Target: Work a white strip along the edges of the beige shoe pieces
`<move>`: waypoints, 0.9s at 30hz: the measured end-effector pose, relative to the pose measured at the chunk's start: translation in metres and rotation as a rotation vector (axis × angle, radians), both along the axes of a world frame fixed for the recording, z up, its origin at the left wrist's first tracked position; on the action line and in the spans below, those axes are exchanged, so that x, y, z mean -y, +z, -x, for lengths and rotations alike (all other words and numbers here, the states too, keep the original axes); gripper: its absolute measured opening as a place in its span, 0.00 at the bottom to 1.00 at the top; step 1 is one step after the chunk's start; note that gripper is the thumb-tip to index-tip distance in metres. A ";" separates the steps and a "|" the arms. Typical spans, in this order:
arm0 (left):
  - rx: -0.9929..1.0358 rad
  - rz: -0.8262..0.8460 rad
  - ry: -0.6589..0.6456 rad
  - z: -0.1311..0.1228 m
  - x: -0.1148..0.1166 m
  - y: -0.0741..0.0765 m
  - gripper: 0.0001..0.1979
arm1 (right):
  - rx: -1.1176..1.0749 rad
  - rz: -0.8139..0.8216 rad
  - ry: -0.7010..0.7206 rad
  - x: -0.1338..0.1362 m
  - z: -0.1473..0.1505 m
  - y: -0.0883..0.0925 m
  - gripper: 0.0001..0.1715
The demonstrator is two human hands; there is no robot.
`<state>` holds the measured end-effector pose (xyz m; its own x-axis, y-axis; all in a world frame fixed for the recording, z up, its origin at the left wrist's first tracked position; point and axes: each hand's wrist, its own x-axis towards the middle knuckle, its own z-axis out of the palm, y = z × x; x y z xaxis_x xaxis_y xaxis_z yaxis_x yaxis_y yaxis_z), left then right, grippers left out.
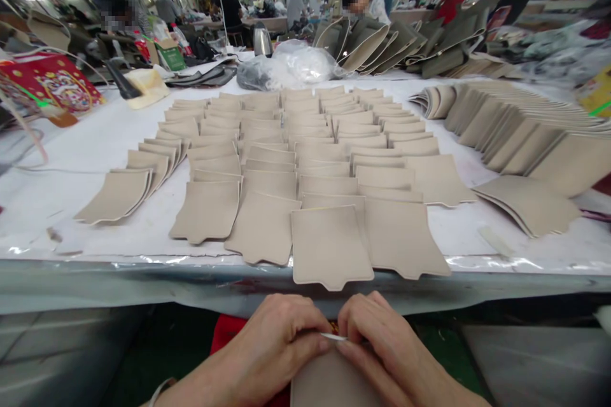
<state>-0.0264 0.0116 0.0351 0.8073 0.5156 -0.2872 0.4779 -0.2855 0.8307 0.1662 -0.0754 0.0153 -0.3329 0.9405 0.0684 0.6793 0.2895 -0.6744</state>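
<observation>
Below the table's front edge, my left hand (286, 337) and my right hand (372, 331) pinch the upper edge of a beige leather-like panel (331, 381). The fingers of both hands are closed on it, close together, and a thin pale edge shows between them. The panel's lower part runs out of the picture. Just beyond my hands, rows of similar beige panels (331, 245) lie overlapping on the white table (42, 229). The nearest one has a small tab that hangs slightly over the front edge.
At the right lies a long overlapping stack of beige panels (539, 133), with a smaller pile (529, 203) before it. Toward the back are clear plastic bags (300, 63), a metal kettle (262, 39) and dark folded pieces (401, 44). A red bag (57, 82) stands left. Other people work farther off.
</observation>
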 end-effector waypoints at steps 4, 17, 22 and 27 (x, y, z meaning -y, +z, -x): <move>0.067 -0.056 -0.050 -0.003 0.002 -0.003 0.09 | -0.059 0.033 -0.072 0.003 -0.004 0.004 0.10; 0.079 -0.174 -0.105 0.006 0.002 -0.016 0.13 | -0.066 0.133 -0.100 0.008 -0.024 0.005 0.07; 0.087 -0.325 -0.116 -0.010 0.011 -0.023 0.08 | -0.155 0.098 -0.095 0.007 -0.023 -0.001 0.08; 0.189 -0.304 -0.141 -0.020 0.015 -0.026 0.17 | -0.175 0.146 -0.098 0.013 -0.036 0.004 0.09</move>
